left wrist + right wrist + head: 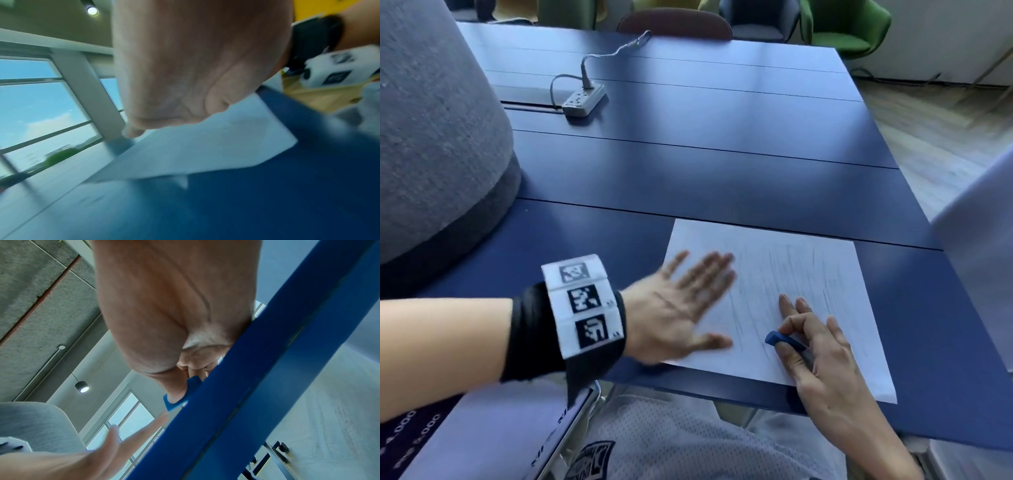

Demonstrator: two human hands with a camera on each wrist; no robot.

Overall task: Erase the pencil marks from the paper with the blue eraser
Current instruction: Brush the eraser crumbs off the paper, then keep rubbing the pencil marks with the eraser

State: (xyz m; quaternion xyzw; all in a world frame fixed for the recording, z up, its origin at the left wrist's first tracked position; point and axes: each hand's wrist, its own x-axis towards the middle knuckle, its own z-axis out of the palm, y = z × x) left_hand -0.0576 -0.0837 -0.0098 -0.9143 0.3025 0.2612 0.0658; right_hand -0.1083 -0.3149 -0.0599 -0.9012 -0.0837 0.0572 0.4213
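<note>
A white sheet of paper with faint grey pencil strokes lies at the near edge of the blue table. My right hand pinches the blue eraser between thumb and index finger, its tip on the paper's lower middle. The other fingers stretch out over the sheet. My left hand, blurred, is spread flat with straight fingers over the paper's left part. In the right wrist view the eraser shows under the thumb. The left wrist view shows the paper below the palm.
A grey padded chair back stands at the left. A power strip with a cable lies far back on the table. A pale panel rises at the right edge. Chairs line the far side.
</note>
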